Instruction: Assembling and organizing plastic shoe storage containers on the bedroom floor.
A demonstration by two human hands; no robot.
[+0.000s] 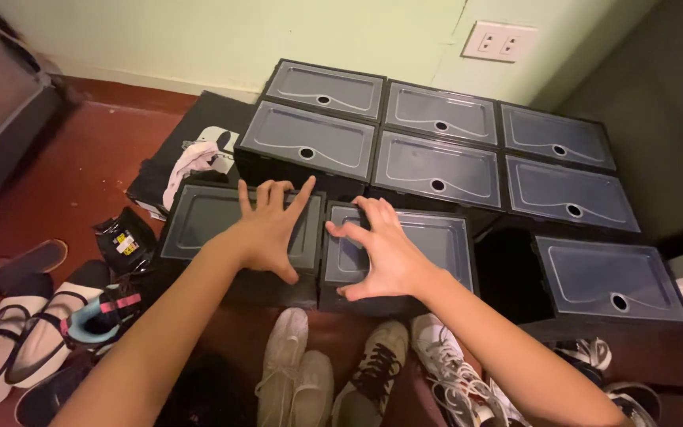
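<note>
I press two black shoe boxes together, near the stack's front: left box [231, 229] under my open, spread left hand [266, 233], right box [428, 253] under my open right hand [385, 253]. Sneakers [373, 372] lie nearer.

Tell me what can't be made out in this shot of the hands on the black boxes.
- Head view: the contents of the front left box and front middle box; frosted lids and the left hand and right hand cover them.
- Head view: the white sneakers are cut off by the bottom edge.
- Head view: the wall outlet is too small for detail.
</note>
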